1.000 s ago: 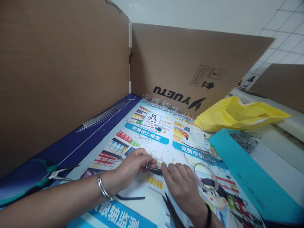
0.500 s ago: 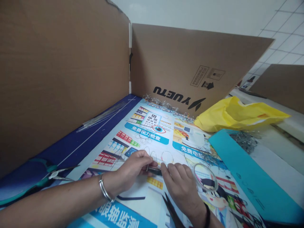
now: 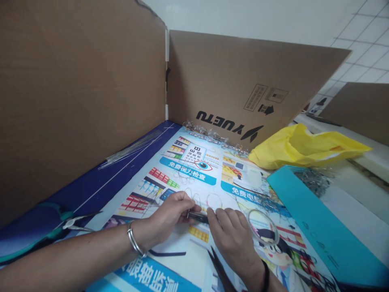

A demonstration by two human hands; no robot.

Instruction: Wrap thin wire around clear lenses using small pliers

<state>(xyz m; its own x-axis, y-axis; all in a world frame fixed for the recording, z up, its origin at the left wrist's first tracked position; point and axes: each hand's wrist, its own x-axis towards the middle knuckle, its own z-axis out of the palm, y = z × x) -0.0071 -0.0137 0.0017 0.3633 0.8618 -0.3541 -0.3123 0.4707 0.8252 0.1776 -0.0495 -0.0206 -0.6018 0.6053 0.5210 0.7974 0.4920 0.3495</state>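
My left hand [image 3: 179, 211] pinches a thin bent wire [image 3: 188, 196] whose loops rise above its fingertips. In my right hand [image 3: 232, 233], closed around it, is a dark slim tool [image 3: 199, 217]; its tip reaches my left fingertips and meets the wire there. The exact contact is too small to tell. Dark pointed pliers or scissors [image 3: 219, 269] lie just below my right hand. To its right a roll of clear tape or wire [image 3: 277, 233] rests on the printed sheet [image 3: 194, 243].
Green-handled pliers [image 3: 57, 227] lie at left, near straight wires [image 3: 130, 150]. Bent wire pieces [image 3: 212, 136] line the far edge beneath tall cardboard [image 3: 227, 81]. A yellow bag [image 3: 304, 148] and a teal box [image 3: 322, 227] with metal pieces [image 3: 313, 182] are at right.
My right hand has shifted slightly to the right, and a little more of the dark tool shows between the hands. My left hand is nearly still.
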